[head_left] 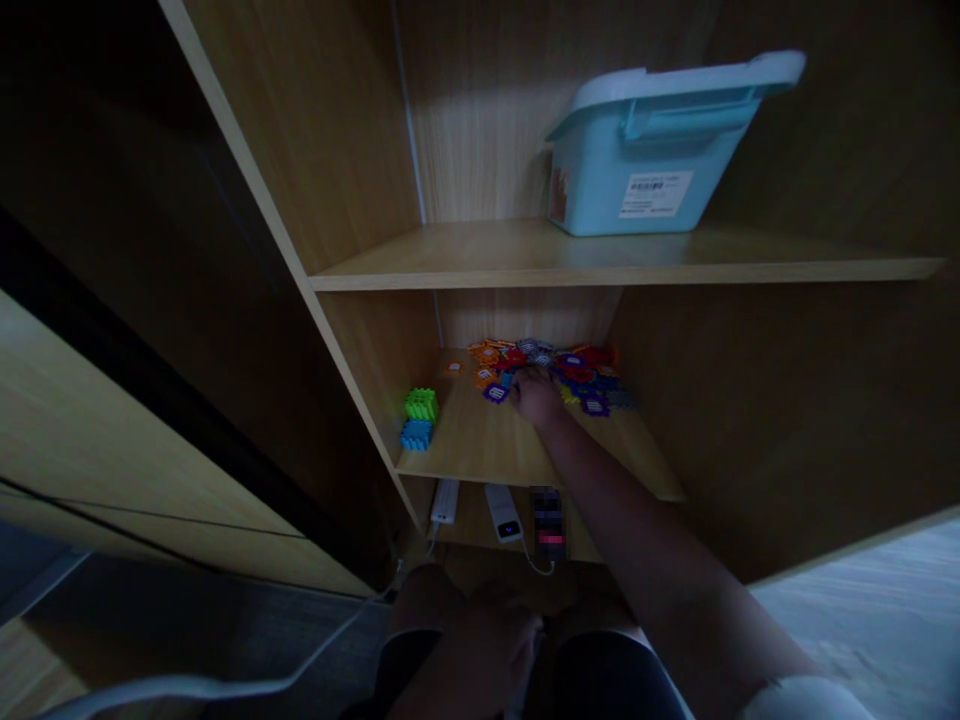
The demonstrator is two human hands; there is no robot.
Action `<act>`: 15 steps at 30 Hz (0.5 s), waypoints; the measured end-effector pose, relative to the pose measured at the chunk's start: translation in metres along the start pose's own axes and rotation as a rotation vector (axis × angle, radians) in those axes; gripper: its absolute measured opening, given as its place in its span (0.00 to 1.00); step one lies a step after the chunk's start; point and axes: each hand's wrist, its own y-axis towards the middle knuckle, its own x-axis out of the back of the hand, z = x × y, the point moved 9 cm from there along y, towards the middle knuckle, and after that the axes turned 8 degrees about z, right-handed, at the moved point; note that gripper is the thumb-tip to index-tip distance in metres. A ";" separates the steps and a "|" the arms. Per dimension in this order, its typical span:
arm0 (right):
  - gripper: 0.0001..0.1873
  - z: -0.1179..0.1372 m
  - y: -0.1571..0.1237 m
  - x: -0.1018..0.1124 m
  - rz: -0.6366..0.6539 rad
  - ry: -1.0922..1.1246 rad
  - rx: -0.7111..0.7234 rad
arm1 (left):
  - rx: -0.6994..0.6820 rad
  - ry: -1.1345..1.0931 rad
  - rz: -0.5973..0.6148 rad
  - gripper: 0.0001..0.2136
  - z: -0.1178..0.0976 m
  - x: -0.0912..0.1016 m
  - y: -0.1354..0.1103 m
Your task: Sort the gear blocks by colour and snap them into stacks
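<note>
My right hand (537, 396) reaches into the middle shelf and touches the near side of a pile of plastic interlocking building pieces (577, 375). Its fingers curl down among them, and whatever they grip is hidden. Orange, red, purple, blue, grey and yellow pieces lie in the pile, several with printed marks. One orange piece (454, 368) lies apart on the left. Close to the left wall are a green block (421, 404) and a blue block (416, 434) built from such pieces. Low over my lap, my left hand (501, 635) is closed in dim light, its contents unclear.
A light-blue lidded bin (637, 170) stands on the upper shelf (480, 255). On the bottom shelf lie a white power strip (445, 500), a white power bank (502, 512) and a phone (548, 522) joined to it by a cable. Another white cable (315, 665) crosses the floor at left.
</note>
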 end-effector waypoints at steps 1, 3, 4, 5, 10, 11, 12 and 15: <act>0.14 -0.001 0.000 0.001 -0.007 0.008 0.000 | -0.002 0.007 -0.052 0.14 -0.004 0.018 0.007; 0.13 -0.002 0.000 0.001 -0.006 0.020 0.006 | -0.102 0.032 -0.218 0.14 -0.019 0.062 0.021; 0.13 -0.003 -0.001 0.001 -0.004 0.024 0.011 | -0.174 0.046 -0.345 0.13 -0.027 0.089 0.026; 0.13 -0.003 -0.001 0.001 -0.005 0.026 0.014 | -0.233 0.054 -0.461 0.12 -0.032 0.114 0.031; 0.12 -0.004 -0.006 0.006 -0.039 0.043 -0.012 | -0.205 0.000 -0.764 0.08 -0.001 0.206 0.079; 0.12 -0.004 -0.007 0.006 -0.032 0.049 -0.012 | -0.169 0.001 -0.780 0.08 0.010 0.216 0.090; 0.12 -0.004 -0.007 0.006 -0.024 0.055 -0.012 | -0.134 -0.005 -0.786 0.09 0.021 0.223 0.101; 0.11 -0.006 -0.006 0.009 -0.043 0.073 -0.017 | -0.061 -0.042 -0.772 0.07 0.048 0.231 0.123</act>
